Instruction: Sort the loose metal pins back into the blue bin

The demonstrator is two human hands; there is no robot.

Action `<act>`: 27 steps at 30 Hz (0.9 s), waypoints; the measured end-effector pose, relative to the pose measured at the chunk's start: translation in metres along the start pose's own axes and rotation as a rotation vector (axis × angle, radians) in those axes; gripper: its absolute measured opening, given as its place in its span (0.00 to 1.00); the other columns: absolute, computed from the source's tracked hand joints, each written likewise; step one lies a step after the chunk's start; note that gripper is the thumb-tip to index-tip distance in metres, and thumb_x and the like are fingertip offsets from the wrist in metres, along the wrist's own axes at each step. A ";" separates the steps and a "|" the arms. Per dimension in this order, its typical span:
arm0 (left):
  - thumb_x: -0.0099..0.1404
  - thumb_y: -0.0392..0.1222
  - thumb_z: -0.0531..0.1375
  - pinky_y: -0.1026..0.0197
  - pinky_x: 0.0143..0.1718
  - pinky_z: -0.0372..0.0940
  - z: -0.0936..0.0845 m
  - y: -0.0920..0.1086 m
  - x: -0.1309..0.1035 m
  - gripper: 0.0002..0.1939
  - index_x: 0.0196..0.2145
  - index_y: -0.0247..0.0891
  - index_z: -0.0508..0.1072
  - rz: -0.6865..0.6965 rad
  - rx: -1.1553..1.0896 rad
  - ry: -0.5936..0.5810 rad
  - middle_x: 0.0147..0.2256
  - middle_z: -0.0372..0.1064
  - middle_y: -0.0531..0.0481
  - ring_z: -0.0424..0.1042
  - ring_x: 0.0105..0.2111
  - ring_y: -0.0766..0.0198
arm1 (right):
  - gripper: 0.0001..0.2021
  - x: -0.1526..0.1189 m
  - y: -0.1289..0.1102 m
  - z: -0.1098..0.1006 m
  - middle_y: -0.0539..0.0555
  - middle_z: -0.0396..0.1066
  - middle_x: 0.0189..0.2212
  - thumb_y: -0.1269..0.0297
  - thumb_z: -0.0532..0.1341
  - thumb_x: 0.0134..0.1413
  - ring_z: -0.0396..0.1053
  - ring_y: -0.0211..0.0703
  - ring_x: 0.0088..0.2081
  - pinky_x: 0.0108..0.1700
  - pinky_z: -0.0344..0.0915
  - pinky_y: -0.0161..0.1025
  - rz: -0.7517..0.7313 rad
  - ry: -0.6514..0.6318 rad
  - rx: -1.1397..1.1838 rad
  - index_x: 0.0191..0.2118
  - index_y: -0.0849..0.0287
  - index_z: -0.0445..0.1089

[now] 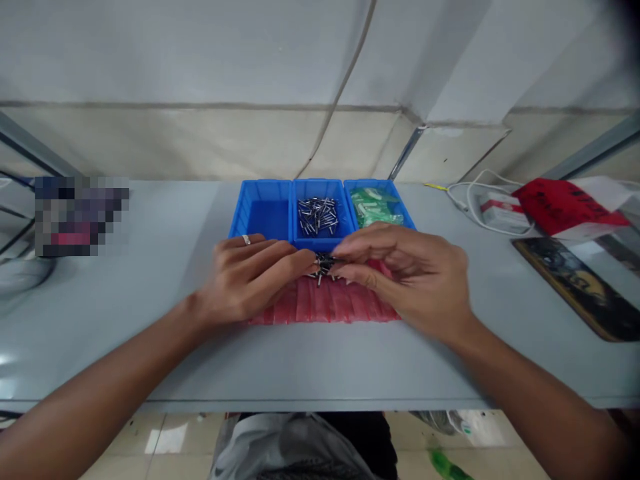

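Observation:
My left hand, with a ring on one finger, is closed, its fingertips at a pile of small black-and-silver metal pins. What those fingertips grip is too small to make out. Facing it, my right hand is pinched closed on a thin dark piece that looks like one of the pins. The two sets of fingertips almost meet above the pile. Beneath both hands lies a sheet of red air-cushion wrap, partly covered by them.
Behind the hands stand three joined blue bins: the left bin is bare inside, the middle bin holds more pins, the right bin holds green plastic packets. A phone-like dark slab, red packaging and white cable lie right.

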State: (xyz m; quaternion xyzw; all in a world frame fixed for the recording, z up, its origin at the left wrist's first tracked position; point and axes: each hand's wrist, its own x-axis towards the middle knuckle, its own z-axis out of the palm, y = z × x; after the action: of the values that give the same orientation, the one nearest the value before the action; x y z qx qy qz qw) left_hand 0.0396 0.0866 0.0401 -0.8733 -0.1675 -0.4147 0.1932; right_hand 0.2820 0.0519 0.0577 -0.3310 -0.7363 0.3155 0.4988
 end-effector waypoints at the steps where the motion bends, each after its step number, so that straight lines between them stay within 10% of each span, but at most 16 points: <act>1: 0.71 0.36 0.63 0.65 0.27 0.65 0.000 0.000 0.000 0.03 0.41 0.35 0.73 -0.007 0.009 0.022 0.28 0.76 0.55 0.74 0.24 0.70 | 0.09 0.000 0.000 -0.001 0.49 0.80 0.38 0.72 0.71 0.57 0.79 0.40 0.39 0.41 0.79 0.40 -0.017 0.002 -0.025 0.43 0.52 0.80; 27: 0.72 0.40 0.62 0.63 0.24 0.62 0.001 0.003 -0.001 0.06 0.38 0.35 0.75 0.001 -0.020 0.106 0.27 0.77 0.52 0.75 0.24 0.68 | 0.04 -0.003 -0.005 0.012 0.49 0.81 0.33 0.71 0.71 0.58 0.80 0.38 0.31 0.34 0.78 0.36 0.183 0.062 0.302 0.37 0.54 0.81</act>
State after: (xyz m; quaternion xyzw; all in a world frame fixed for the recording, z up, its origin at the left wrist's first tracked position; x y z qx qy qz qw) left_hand 0.0411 0.0845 0.0386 -0.8520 -0.1524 -0.4620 0.1935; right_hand 0.2711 0.0453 0.0563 -0.3274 -0.6316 0.4563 0.5346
